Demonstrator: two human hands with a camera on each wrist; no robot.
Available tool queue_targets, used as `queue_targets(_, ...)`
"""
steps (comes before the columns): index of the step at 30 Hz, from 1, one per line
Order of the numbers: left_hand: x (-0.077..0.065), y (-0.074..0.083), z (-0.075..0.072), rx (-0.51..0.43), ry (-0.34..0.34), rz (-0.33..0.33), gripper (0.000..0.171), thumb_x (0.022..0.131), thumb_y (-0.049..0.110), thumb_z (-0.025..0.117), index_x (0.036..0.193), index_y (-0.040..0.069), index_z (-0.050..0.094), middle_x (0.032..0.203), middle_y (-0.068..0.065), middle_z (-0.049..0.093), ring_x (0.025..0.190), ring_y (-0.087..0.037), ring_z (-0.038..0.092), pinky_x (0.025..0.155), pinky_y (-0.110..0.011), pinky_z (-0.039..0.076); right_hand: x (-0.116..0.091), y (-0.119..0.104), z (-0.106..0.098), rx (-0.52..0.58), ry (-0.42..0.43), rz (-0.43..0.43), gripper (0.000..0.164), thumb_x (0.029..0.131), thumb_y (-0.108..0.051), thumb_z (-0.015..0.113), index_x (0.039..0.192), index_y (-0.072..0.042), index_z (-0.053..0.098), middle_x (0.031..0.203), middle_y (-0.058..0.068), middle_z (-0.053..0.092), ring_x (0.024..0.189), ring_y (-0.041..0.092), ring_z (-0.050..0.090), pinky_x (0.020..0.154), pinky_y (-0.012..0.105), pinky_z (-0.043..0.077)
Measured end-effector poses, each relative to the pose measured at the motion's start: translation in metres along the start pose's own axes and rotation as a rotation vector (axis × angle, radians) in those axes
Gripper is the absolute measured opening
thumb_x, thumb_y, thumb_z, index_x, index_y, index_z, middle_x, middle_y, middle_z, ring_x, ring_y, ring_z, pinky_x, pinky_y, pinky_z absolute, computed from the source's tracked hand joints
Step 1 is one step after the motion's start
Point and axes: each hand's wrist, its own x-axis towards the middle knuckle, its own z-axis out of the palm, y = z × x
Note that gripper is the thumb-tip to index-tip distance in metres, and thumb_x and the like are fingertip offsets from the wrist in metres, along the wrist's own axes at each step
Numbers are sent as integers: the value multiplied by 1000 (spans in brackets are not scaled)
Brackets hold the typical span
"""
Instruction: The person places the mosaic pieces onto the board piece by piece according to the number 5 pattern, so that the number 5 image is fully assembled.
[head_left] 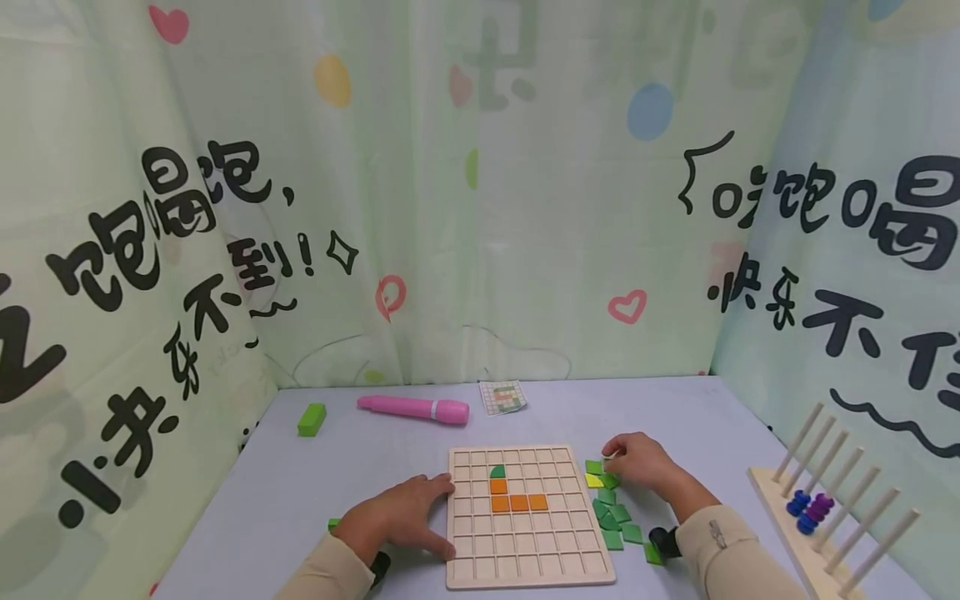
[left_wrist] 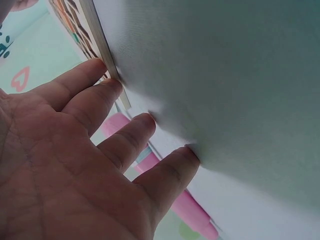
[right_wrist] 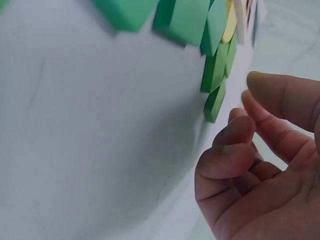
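Observation:
A wooden grid board [head_left: 525,568] lies on the table in the head view. Several square orange tiles [head_left: 519,503] form an L in its cells, topped by a green rounded tile [head_left: 497,472]. My left hand [head_left: 397,517] is spread at the board's left edge; in the left wrist view two fingertips [left_wrist: 112,86] touch its side. Past the right edge lie several loose green tiles [head_left: 632,533] with a yellow one [head_left: 593,481] among them. My right hand [head_left: 641,460] is at the far end of these tiles, its fingers loosely bent, with nothing visible between thumb [right_wrist: 280,95] and forefinger.
Behind the board lie a pink pen-shaped object [head_left: 412,408] and a small pattern card [head_left: 503,397]. A green block [head_left: 312,419] lies at the far left. On the right stands a wooden peg rack [head_left: 802,542] with blue and purple beads. Printed curtains enclose the table.

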Motion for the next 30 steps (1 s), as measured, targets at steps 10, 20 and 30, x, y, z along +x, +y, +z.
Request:
queue_targets(10,2,1,2,7,-1,-17,93,73,53,91,150,20,52,159,-1,49,147,-34,44,117,-55,40,6,11,3,-150,8,-8,20,88,-3,68,107,4,70,95,11,65,86,24,58,78,43,53)
queue_targets(20,3,2,1,2,-2,-34,91,73,51,92,149,21,52,159,-1,49,148,-35,42,118,-57,39,8,13,2,-87,43,13,10,87,-3,70,94,-3,63,88,8,59,83,24,55,72,36,47)
queue_targets(30,1,0,0,12,6,-20,91,73,52,91,149,20,52,156,-3,51,145,-34,46,116,-55,42,9,5,0,21,46,29,10,90,-4,66,99,-2,65,93,10,61,88,25,56,75,38,49)
